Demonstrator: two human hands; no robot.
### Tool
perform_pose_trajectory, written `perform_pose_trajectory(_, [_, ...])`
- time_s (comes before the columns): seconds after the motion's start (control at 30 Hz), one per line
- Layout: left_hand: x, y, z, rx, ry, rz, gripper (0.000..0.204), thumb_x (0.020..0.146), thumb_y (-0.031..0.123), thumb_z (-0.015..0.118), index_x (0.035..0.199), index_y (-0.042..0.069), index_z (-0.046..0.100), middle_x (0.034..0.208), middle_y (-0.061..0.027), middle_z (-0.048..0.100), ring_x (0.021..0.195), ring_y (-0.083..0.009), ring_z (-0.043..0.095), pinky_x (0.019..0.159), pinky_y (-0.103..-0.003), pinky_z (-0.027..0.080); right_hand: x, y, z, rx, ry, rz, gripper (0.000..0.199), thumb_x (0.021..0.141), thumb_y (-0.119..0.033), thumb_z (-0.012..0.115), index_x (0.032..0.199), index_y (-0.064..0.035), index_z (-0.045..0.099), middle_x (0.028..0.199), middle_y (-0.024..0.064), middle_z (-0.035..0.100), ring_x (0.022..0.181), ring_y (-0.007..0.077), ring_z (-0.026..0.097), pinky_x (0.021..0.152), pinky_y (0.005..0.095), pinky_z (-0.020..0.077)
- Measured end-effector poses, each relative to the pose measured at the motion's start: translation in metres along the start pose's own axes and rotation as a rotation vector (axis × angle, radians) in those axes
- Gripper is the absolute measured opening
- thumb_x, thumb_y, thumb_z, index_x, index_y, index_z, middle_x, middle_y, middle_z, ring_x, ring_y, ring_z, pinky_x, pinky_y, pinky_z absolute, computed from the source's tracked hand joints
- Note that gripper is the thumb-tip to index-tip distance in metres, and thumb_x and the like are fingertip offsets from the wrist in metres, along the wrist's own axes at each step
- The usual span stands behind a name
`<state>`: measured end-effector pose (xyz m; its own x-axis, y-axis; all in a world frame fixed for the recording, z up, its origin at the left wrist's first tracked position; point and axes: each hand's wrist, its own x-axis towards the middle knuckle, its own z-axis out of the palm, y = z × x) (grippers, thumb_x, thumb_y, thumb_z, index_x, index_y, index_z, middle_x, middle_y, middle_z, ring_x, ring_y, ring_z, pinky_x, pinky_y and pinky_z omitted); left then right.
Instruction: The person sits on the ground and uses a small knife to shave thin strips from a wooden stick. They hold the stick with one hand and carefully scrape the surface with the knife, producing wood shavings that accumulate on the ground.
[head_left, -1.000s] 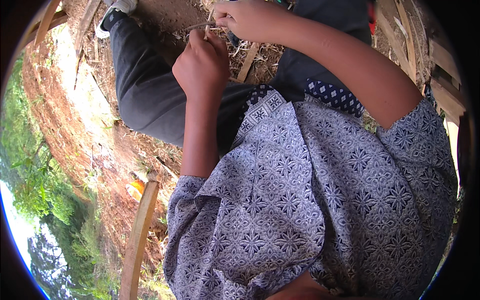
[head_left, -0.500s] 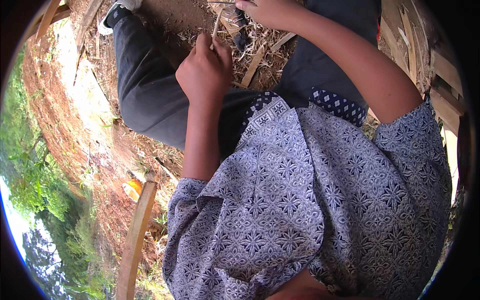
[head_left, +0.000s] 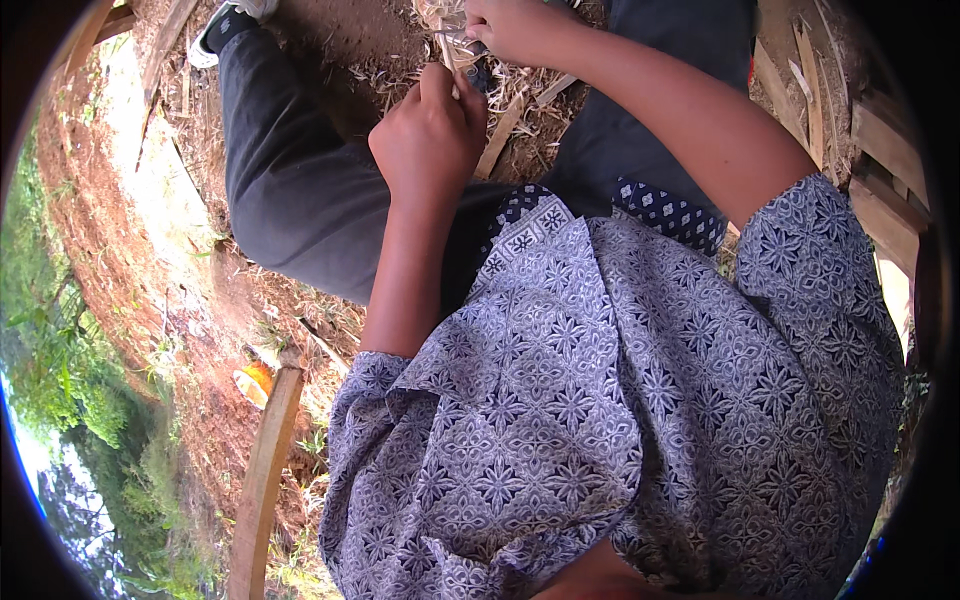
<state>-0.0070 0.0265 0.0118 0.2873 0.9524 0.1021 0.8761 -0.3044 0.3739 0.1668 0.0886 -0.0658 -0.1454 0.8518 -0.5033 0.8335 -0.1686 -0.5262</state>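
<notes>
Gripping a thin pale strip (head_left: pixel 447 55) between curled fingers, the left hand (head_left: pixel 430 140) sits closed in a loose fist above the person's lap, knuckles toward the camera. The strip rises from that fist toward the right hand (head_left: pixel 515 28), which is at the top edge of the picture, its fingers pinched together on the same strip and on a small dark tool (head_left: pixel 478 55) whose shape is too small to make out. Both hands are near each other, just above a litter of dry shavings (head_left: pixel 530 85) and split wooden slats (head_left: pixel 500 140) on the bare reddish ground (head_left: pixel 130 260).

The person sits with legs in dark grey trousers (head_left: pixel 290 190) stretched away from the camera, 1 foot in a light shoe (head_left: pixel 225 25) at the upper left. A blue-and-white patterned shirt (head_left: pixel 620 400) fills the lower right half of the view. A curved wooden bar (head_left: pixel 265 470) stands at the lower left, with a small orange object (head_left: pixel 252 380) lying beside its upper end. More wooden planks (head_left: pixel 880 150) lie at the right edge, and green bushes (head_left: pixel 60 380) edge the far left.
</notes>
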Motion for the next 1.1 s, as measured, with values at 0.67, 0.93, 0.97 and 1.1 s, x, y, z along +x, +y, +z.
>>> perform_pose_trajectory(0.67, [0.004, -0.005, -0.008, -0.105, 0.066, 0.018, 0.024, 0.087, 0.020, 0.070, 0.077, 0.011, 0.051, 0.059, -0.0093, 0.061, 0.053, -0.0324, 0.064, 0.048, -0.043, 0.049, -0.042, -0.008, -0.056, 0.009, -0.099, -0.147, 0.024, 0.103, -0.033, 0.058, 0.111, -0.0109, 0.062, 0.077, 0.0108, 0.064, 0.068, 0.0257, 0.063, 0.067, 0.0412, 0.0486])
perform_pose_trajectory(0.93, [0.006, -0.006, -0.003, -0.063, 0.063, -0.024, 0.022, 0.088, 0.021, 0.069, 0.077, 0.011, 0.053, 0.061, -0.0109, 0.063, 0.056, -0.0334, 0.066, 0.050, -0.046, 0.050, -0.039, -0.020, -0.048, -0.034, -0.065, -0.192, 0.022, 0.105, -0.032, 0.054, 0.110, -0.0115, 0.060, 0.080, 0.0135, 0.064, 0.074, 0.0333, 0.065, 0.070, 0.0454, 0.0496])
perform_pose_trajectory(0.97, [0.006, -0.008, -0.001, -0.064, 0.063, -0.029, 0.022, 0.088, 0.022, 0.069, 0.077, 0.011, 0.053, 0.061, -0.0112, 0.064, 0.056, -0.0335, 0.066, 0.050, -0.046, 0.051, -0.037, -0.020, -0.045, -0.038, -0.054, -0.202, 0.022, 0.105, -0.032, 0.054, 0.110, -0.0115, 0.060, 0.081, 0.0141, 0.064, 0.075, 0.0338, 0.065, 0.071, 0.0462, 0.0497])
perform_pose_trajectory(1.1, [0.008, -0.012, 0.000, -0.033, 0.058, -0.063, 0.022, 0.088, 0.022, 0.069, 0.077, 0.011, 0.053, 0.062, -0.0111, 0.064, 0.056, -0.0333, 0.066, 0.050, -0.046, 0.051, -0.027, -0.013, -0.033, -0.054, -0.010, -0.234, 0.022, 0.104, -0.032, 0.055, 0.109, -0.0113, 0.060, 0.083, 0.0154, 0.066, 0.078, 0.0349, 0.067, 0.072, 0.0488, 0.0497])
